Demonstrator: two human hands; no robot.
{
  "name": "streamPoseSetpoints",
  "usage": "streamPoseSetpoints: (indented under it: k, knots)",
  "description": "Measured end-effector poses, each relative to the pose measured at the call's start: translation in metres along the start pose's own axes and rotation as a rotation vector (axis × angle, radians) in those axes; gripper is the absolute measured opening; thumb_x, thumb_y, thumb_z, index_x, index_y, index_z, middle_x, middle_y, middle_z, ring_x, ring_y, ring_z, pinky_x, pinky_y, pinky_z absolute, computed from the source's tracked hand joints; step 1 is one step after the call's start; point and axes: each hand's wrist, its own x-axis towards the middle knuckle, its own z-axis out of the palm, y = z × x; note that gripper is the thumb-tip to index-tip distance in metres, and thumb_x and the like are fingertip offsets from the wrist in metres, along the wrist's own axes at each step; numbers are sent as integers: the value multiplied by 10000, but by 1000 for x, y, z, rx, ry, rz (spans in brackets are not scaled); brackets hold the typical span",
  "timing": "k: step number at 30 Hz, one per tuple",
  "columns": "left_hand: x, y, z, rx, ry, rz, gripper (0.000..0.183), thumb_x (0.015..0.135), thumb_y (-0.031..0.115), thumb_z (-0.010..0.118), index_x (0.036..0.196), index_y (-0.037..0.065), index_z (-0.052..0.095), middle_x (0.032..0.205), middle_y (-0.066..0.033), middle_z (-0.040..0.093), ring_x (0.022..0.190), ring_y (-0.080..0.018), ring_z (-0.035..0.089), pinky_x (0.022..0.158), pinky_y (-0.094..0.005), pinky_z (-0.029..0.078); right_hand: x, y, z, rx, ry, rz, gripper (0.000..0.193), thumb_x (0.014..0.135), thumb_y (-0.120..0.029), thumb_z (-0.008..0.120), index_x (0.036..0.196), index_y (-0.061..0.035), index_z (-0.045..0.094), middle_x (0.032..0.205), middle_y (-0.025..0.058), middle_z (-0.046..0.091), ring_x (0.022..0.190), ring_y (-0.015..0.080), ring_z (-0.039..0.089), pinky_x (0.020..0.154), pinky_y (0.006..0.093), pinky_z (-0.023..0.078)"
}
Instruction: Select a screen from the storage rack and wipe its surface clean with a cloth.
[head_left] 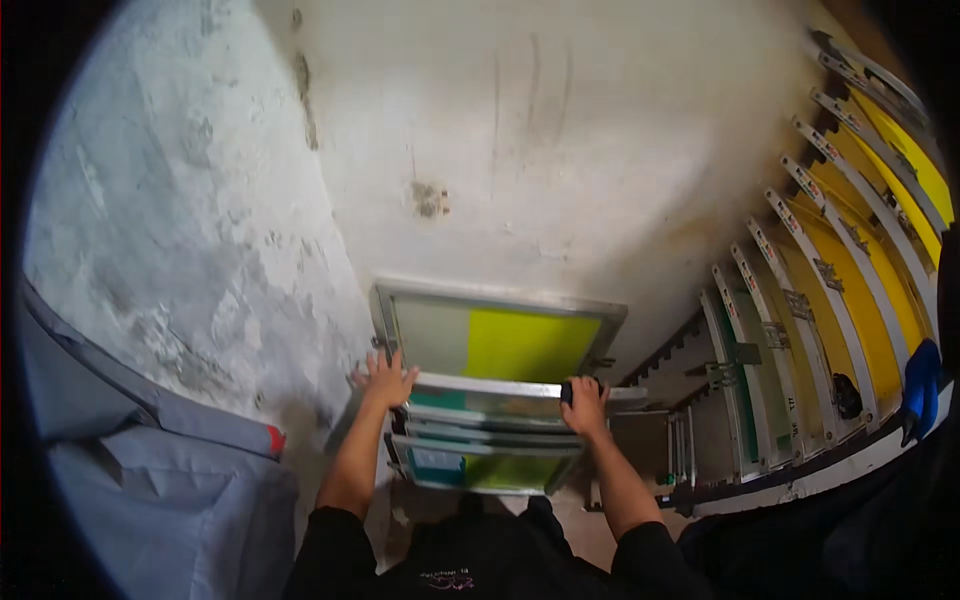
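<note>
Several silver-edged screen printing frames stand in a row before me. My left hand [385, 382] lies with spread fingers on the left end of one screen frame [490, 389], at its top edge. At the right end of that same frame, my right hand [586, 408] is closed round a small black object [580, 388], whose kind I cannot make out. Closer to my body stand more frames, among them a front screen frame [510, 470] with teal and yellow-green mesh. Behind them a larger screen frame [535, 340], half grey and half yellow-green, leans against the wall.
On the right, a long rack [790, 485] holds several upright frames with yellow and green mesh. A blue object [921, 385] hangs at its near edge. Grey covered material [170, 500] fills the lower left, beside a rough wall [190, 200].
</note>
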Motion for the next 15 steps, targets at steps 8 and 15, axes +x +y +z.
streamPoseSetpoints:
  k: [8, 15]
  knots:
    - [-1, -8, 6, -84, -45, 38, 723, 973, 711, 461, 1537, 260, 455, 1694, -149, 197, 1568, -462, 21, 1130, -821, 80, 5, -27, 10, -208, -79, 83, 574, 810, -271, 753, 1292, -59, 524, 1303, 178, 544, 1364, 379, 445, 1163, 761, 195]
    - [1, -10, 6, -168, -56, 43, 664, 972, 673, 519, 1450, 215, 565, 1674, -119, 217, 1565, -428, -8, 1136, -807, 86, -3, 21, -4, -67, -116, 65, 608, 830, -321, 758, 1361, -153, 515, 1384, 146, 520, 1419, 352, 391, 1168, 763, 167]
